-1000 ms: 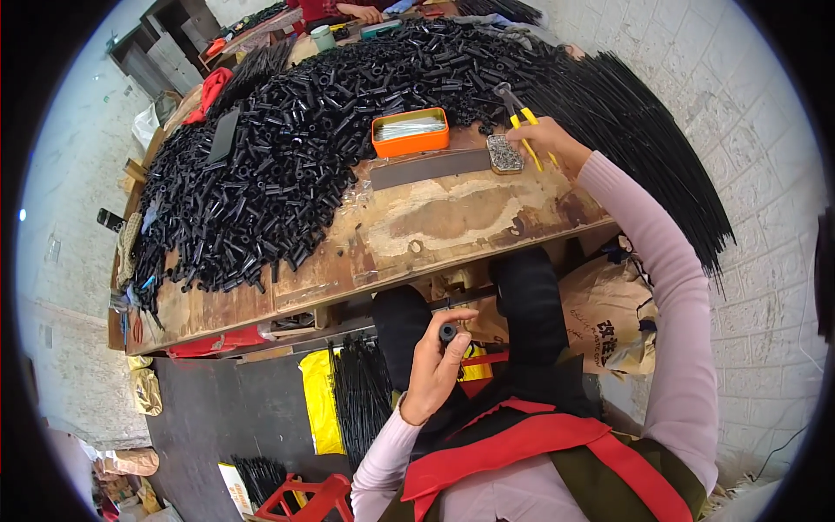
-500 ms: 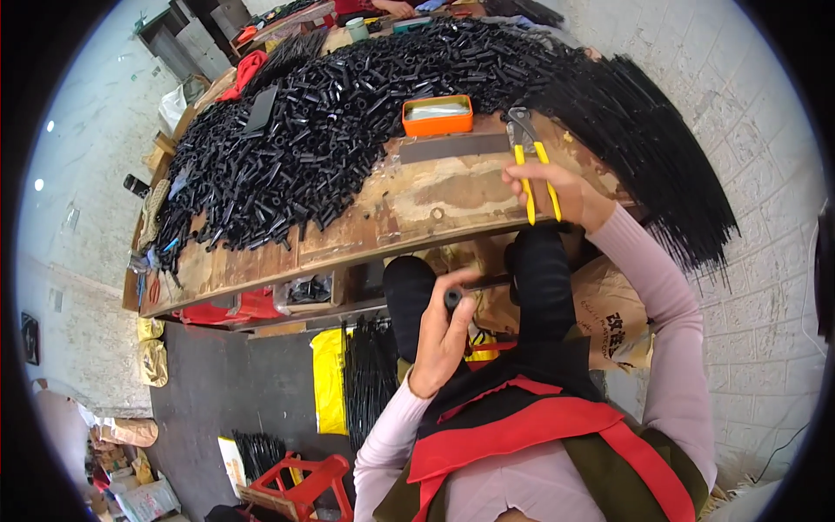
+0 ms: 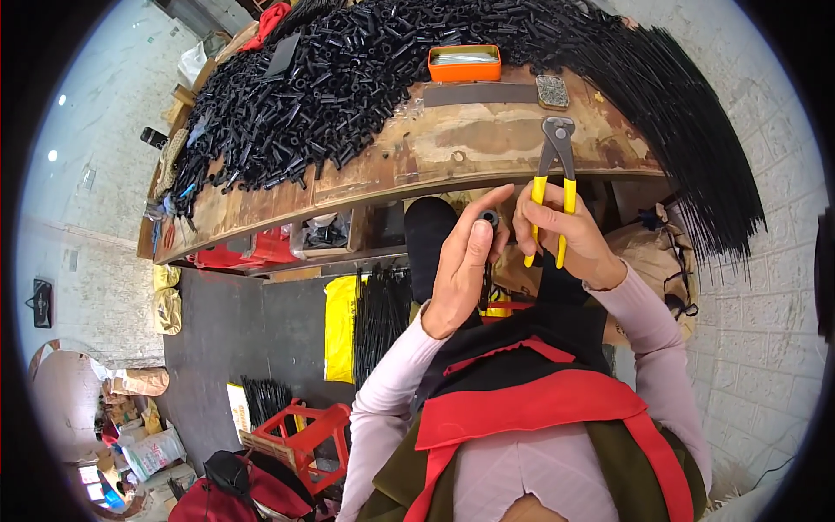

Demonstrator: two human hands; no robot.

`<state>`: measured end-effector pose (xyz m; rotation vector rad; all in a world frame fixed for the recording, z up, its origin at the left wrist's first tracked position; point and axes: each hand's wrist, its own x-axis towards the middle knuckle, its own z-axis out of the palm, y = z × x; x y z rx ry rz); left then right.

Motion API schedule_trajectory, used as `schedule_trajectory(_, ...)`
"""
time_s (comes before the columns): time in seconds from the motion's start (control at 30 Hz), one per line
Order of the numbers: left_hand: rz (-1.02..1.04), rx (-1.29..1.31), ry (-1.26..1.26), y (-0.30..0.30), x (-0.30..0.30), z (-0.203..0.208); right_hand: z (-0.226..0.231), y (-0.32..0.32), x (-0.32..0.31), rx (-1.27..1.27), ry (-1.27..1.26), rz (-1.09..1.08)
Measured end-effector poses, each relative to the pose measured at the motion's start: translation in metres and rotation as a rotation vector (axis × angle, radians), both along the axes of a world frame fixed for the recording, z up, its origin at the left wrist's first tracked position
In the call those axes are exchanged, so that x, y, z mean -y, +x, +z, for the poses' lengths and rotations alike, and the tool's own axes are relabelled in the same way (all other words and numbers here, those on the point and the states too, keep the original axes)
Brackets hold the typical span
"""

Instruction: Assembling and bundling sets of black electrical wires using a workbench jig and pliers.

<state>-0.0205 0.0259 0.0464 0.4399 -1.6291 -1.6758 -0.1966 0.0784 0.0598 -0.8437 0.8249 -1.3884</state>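
My left hand [image 3: 457, 265] is closed around a short black tube [image 3: 489, 217] whose round open end faces up by the thumb. Close beside it, my right hand [image 3: 578, 239] grips a pair of pliers [image 3: 547, 165] with yellow handles and a dark metal head. The head points away from me toward the workbench, and the handles stand slightly apart. Both hands are over my lap in front of the bench edge, with the pliers to the right of the tube.
A wooden workbench [image 3: 348, 193] carries a large heap of black tubes [image 3: 296, 122]. Long thin black rods [image 3: 687, 130] hang over its right end. An orange tin [image 3: 464, 72], a flat dark strip [image 3: 480, 94] and a small square container [image 3: 552, 92] lie on top. A red stool [image 3: 304, 435] stands lower left.
My right hand has come down from the bench edge with the pliers, close to my left hand. My left hand has risen with the tube. The small square container now shows fully.
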Motion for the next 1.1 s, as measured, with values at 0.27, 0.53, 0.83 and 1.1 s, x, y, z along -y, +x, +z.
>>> schedule_trajectory(0.27,-0.068,-0.021,-0.002,-0.008,-0.007,0.005,-0.013,0.001,-0.009,-0.126,-0.089,-0.055)
schedule_trajectory(0.53,-0.098,-0.013,0.002,-0.007,-0.005,0.004,0.001,0.009,-0.012,-0.114,-0.067,-0.058)
schedule_trajectory(0.83,-0.093,-0.001,-0.025,-0.007,-0.006,0.006,0.003,0.012,-0.014,-0.165,-0.077,-0.113)
schedule_trajectory(1.1,-0.080,0.013,-0.023,-0.003,-0.006,0.011,0.003,0.017,-0.014,-0.231,-0.131,-0.148)
